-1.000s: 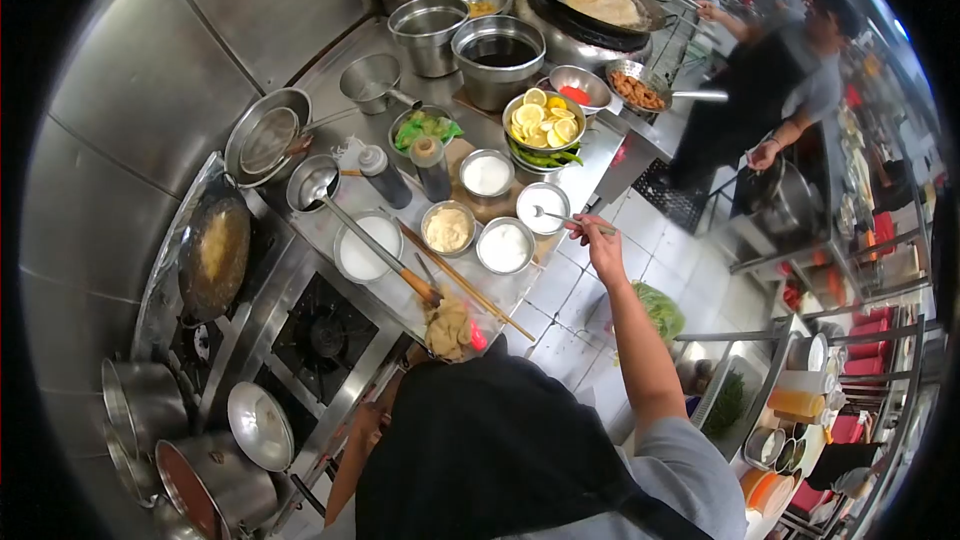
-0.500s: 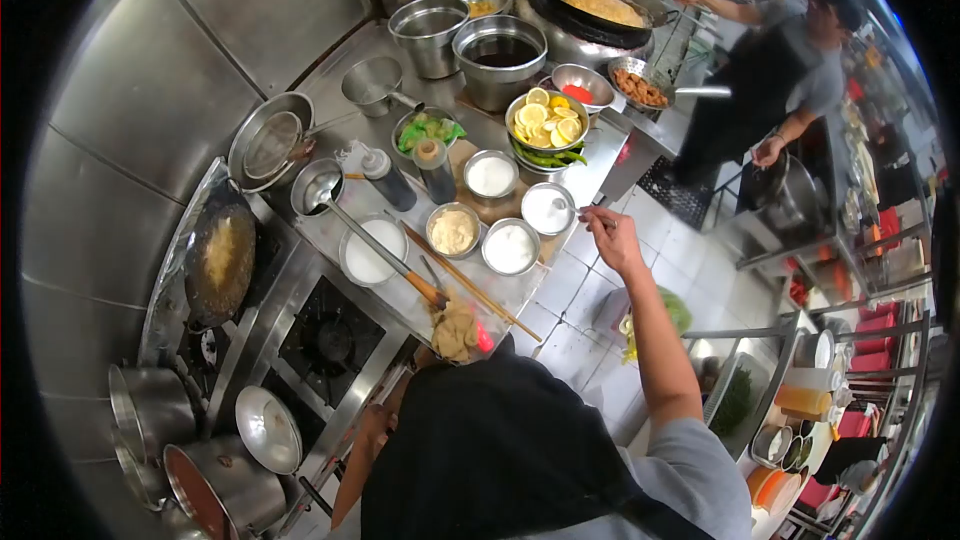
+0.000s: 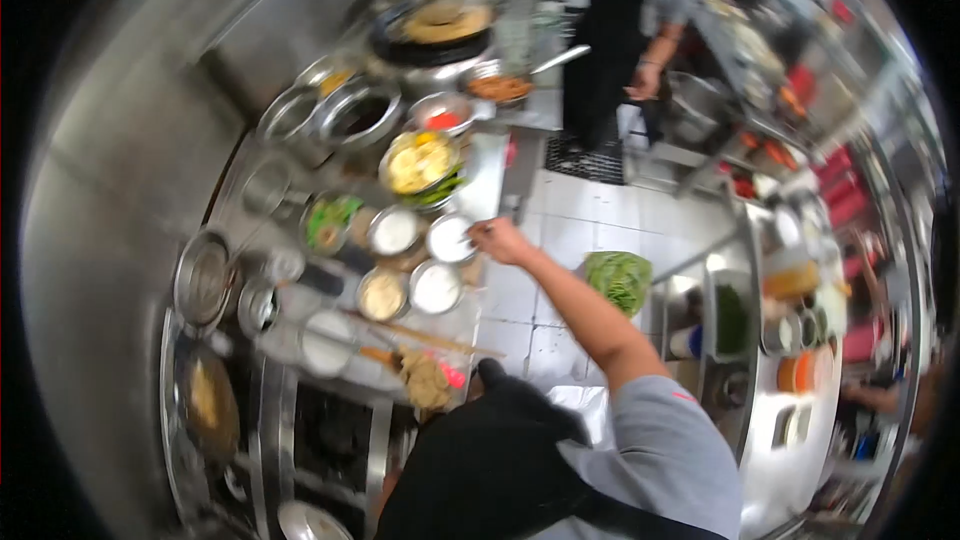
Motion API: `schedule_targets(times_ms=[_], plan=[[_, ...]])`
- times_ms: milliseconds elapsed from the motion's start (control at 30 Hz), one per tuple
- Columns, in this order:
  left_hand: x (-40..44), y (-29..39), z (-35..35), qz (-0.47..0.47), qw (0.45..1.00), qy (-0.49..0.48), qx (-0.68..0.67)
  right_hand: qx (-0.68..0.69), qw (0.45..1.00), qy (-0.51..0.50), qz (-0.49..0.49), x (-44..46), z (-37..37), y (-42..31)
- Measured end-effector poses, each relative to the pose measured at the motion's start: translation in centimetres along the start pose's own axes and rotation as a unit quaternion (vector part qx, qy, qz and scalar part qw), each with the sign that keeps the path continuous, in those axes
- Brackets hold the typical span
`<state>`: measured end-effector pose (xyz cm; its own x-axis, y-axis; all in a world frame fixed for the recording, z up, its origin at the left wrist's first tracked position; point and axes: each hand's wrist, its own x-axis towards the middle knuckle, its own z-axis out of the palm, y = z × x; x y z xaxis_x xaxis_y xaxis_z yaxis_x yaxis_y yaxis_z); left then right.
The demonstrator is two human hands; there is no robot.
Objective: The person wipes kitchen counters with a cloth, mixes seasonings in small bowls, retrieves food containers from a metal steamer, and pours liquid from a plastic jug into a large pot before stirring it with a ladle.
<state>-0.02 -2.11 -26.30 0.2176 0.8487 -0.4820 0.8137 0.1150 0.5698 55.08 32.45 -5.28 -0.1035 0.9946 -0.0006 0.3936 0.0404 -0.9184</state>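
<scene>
My right hand (image 3: 500,240) is closed on the handle of a spoon, whose end reaches into a bowl of white powder (image 3: 452,239) near the counter's right edge. Beside it stand a second white bowl (image 3: 436,287), a third (image 3: 393,230) and a bowl of pale yellow paste (image 3: 382,295). Behind these is a bowl of lemon slices (image 3: 418,163), with green peppers (image 3: 440,191) under it. Left of them lies a bowl with green leaves (image 3: 332,221). My left hand is hidden behind the black apron. The view is blurred by motion.
Left are a stove burner (image 3: 335,435) and a dark wok (image 3: 207,400). A co-worker in a black apron (image 3: 605,50) stands beyond the counter, near a large wok (image 3: 435,30). A bag of greens (image 3: 618,280) sits on the floor; a shelf rack (image 3: 745,325) stands right.
The view has swung, so the counter appears farther left and the co-worker nearer the middle. My left hand, partly visible before, has gone out of sight. My right hand stays at the same bowl.
</scene>
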Motion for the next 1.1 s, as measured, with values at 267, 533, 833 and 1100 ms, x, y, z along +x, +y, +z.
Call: schedule_targets(times_ms=[267, 533, 833, 1100], plan=[[9.0, 6.8, -4.6, 0.037, 0.989, -0.139, 0.026, 0.278, 0.907, 0.234, 0.212, -3.5, 1.5, 1.7], [11.0, 9.9, -4.3, 0.1, 0.962, -0.247, 0.059, -0.237, 0.941, 0.056, 0.236, -33.9, 12.9, 15.1], [10.3, 12.2, -1.9, 0.224, 0.887, -0.359, 0.181, -0.289, 0.643, 0.058, 0.706, -91.5, 21.6, 2.6], [8.7, 15.9, 0.6, 0.295, 0.823, -0.396, 0.281, -0.276, 0.238, 0.823, 0.436, -102.3, -1.6, -24.6]])
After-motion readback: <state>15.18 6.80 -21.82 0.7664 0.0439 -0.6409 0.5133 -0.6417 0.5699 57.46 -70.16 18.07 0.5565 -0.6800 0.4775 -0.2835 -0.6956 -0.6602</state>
